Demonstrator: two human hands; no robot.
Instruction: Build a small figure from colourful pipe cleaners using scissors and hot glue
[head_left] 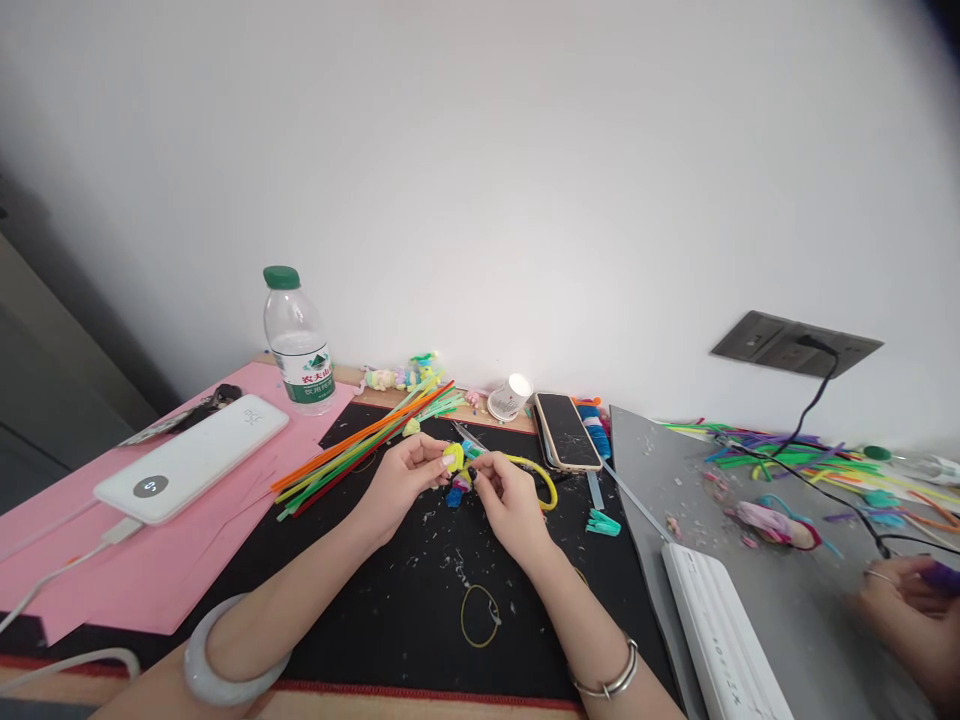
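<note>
My left hand [403, 482] pinches a yellow fuzzy piece [453, 458], which looks like pipe cleaner, between thumb and fingers. Close beside it, my right hand [511, 500] has its fingers closed at the right side of the same small work; what exactly they grip is partly hidden. Blue and purple fuzzy bits [456, 494] show just below the fingertips. From behind my right hand a thicker yellow pipe cleaner [553, 488] curves out to the right. Scissors [466, 434] lie just beyond the hands, their handles hidden.
A black mat [375, 620] lies under my arms. Pipe cleaners [330, 468], a water bottle [298, 350], a paper cup [510, 398] and a phone [568, 432] stand or lie around. Power banks [193, 458] flank both sides. Another person's hand [911, 610] is at the right.
</note>
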